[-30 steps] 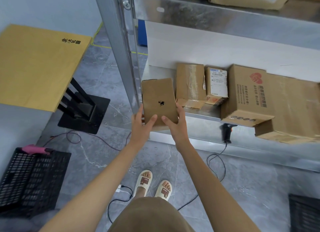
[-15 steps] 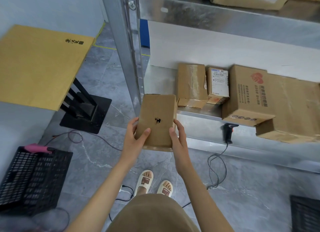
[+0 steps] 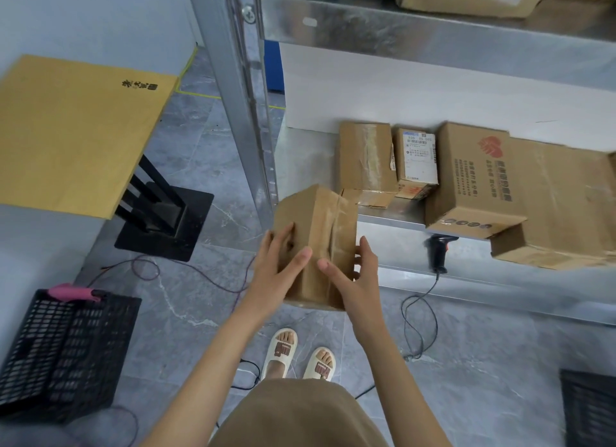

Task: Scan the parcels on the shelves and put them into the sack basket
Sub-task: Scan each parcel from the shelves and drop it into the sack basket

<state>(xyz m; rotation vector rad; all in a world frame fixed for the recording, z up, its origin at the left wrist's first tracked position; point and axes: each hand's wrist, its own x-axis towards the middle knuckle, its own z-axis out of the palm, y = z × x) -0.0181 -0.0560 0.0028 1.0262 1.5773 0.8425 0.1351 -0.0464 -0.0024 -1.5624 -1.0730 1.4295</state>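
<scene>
Crate (image 3: 66,353) left; scanner (image 3: 439,251) under shelf (image 3: 383,218).

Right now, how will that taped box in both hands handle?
The taped box probably stays stiff: its edges look square. The glossy tape could be slippery where the right hand holds. It is likely light, as the left hand grips with mostly relaxed fingers.

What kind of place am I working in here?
Probably a parcel sorting or storage room: metal shelving holding taped, labelled cardboard parcels, a corded handheld barcode scanner below them, and a black plastic crate on the floor.
</scene>
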